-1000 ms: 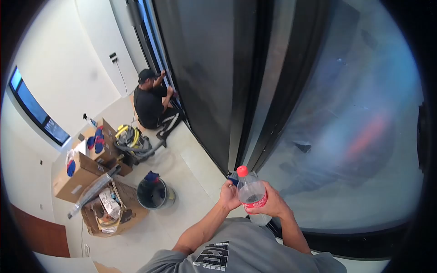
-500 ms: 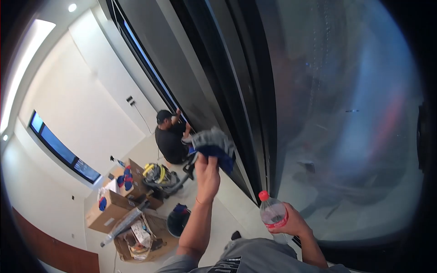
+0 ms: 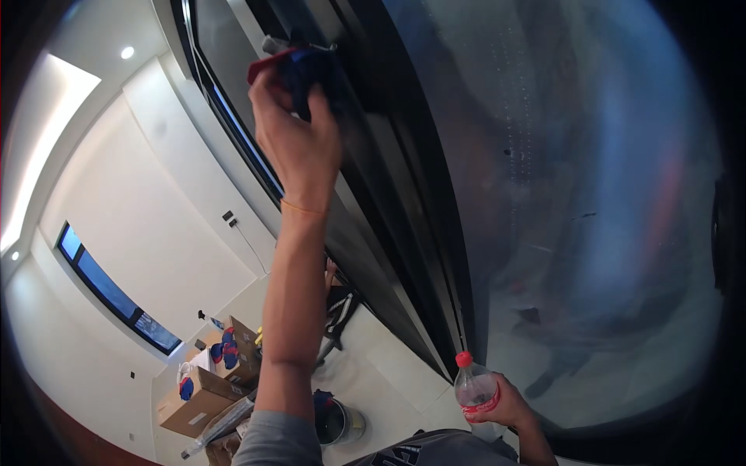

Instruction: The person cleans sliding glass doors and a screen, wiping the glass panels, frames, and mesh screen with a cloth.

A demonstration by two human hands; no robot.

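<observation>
My left hand (image 3: 299, 144) is raised high and closed around a blue, red and grey cloth (image 3: 312, 74). The cloth lies against, or very close to, the dark frame (image 3: 388, 147) of the glass door; actual contact is hard to make out. Low on the right, my right hand (image 3: 514, 405) grips a clear plastic bottle (image 3: 478, 396) with a red cap and red label, held upright. Clear liquid seems to be inside it. Beside the bottle rises the large glass pane (image 3: 536, 256), with streaks and drops on it.
Behind my left arm a co-worker is mostly hidden; a hand (image 3: 331, 272) shows at the frame. A dark bucket (image 3: 353, 426) stands on the floor. Cardboard boxes (image 3: 202, 400) with cloths (image 3: 225, 349) and a spray bottle (image 3: 210, 318) sit further left, near a long wrapped item (image 3: 221, 427).
My left hand has moved up and slightly left with the cloth, from beside the co-worker to high on the frame. The bottle in my right hand sits slightly lower and further right in view.
</observation>
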